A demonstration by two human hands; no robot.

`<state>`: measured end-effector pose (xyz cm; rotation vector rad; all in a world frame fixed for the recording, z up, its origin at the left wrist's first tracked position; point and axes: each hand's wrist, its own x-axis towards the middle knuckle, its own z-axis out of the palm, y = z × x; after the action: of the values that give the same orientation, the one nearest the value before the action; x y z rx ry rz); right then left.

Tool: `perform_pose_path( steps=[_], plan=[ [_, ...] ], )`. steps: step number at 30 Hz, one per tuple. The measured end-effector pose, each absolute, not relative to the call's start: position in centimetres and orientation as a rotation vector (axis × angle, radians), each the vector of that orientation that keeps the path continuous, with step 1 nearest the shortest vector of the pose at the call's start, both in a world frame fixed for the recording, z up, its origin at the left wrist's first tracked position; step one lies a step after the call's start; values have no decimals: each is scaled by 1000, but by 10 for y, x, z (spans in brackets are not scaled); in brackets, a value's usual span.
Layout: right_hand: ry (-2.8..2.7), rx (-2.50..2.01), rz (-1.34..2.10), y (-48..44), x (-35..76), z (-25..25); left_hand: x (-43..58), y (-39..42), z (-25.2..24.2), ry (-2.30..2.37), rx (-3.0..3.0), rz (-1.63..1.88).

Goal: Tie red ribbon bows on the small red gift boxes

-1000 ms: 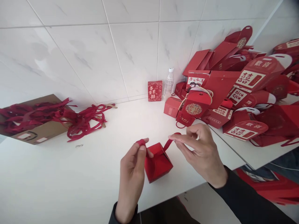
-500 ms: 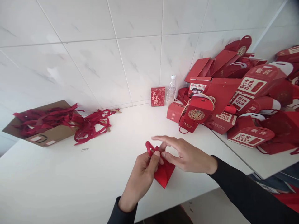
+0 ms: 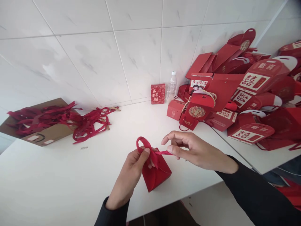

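A small red gift box (image 3: 156, 175) with curved flaps sits near the front edge of the white table. Red ribbon (image 3: 142, 140) rises in a loop from its top. My left hand (image 3: 135, 169) pinches that loop between thumb and fingers, just above the box. Off to the right, my right hand (image 3: 188, 149) grips another length of the ribbon between thumb and fingers, and this stretch runs taut from the box top. The knot area is partly covered by my left fingers.
A cardboard box (image 3: 58, 131) overflows with red ribbons (image 3: 94, 122) at the left. By the tiled wall stand a red printed box (image 3: 158, 94) and a clear bottle (image 3: 172, 84). Red gift boxes (image 3: 254, 81) pile up on the right; a table edge (image 3: 195, 196) runs in front.
My right hand has moved right, drawing a ribbon end out from the box. The loop in my left hand stands larger, and the box has shifted left and turned a little.
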<state>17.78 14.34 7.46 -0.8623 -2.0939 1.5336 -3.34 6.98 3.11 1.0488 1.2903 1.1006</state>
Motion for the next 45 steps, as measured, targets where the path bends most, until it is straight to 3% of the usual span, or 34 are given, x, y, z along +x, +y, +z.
perform_pose_path(
  steps=[4, 8, 12, 19, 23, 29, 35, 45],
  plan=[
    [-2212, -756, 1741, 146, 182, 74, -36, 68, 33, 1271, 993, 1062],
    [-2214, -910, 1469, 147, 173, 61, -38, 67, 35, 1265, 1081, 1009],
    [-2209, -879, 1539, 144, 158, 49, -38, 65, 33, 1410, 1246, 1012],
    [-2188, -921, 1670, 138, 152, 38, -33, 62, 19, 1556, 1943, 1265],
    [-2117, -877, 1773, 140, 151, 34, -28, 59, 8, 1640, 2005, 1399],
    [-1871, -939, 1718, 137, 153, 38, -28, 45, 2, 1699, 1823, 1304],
    [-1771, -967, 1744, 129, 158, 35, -18, 30, -2, 1795, 1239, 1362],
    [-1818, -1077, 1870, 139, 176, 42, -26, 33, -1, 1107, 325, 1664]
  ],
)
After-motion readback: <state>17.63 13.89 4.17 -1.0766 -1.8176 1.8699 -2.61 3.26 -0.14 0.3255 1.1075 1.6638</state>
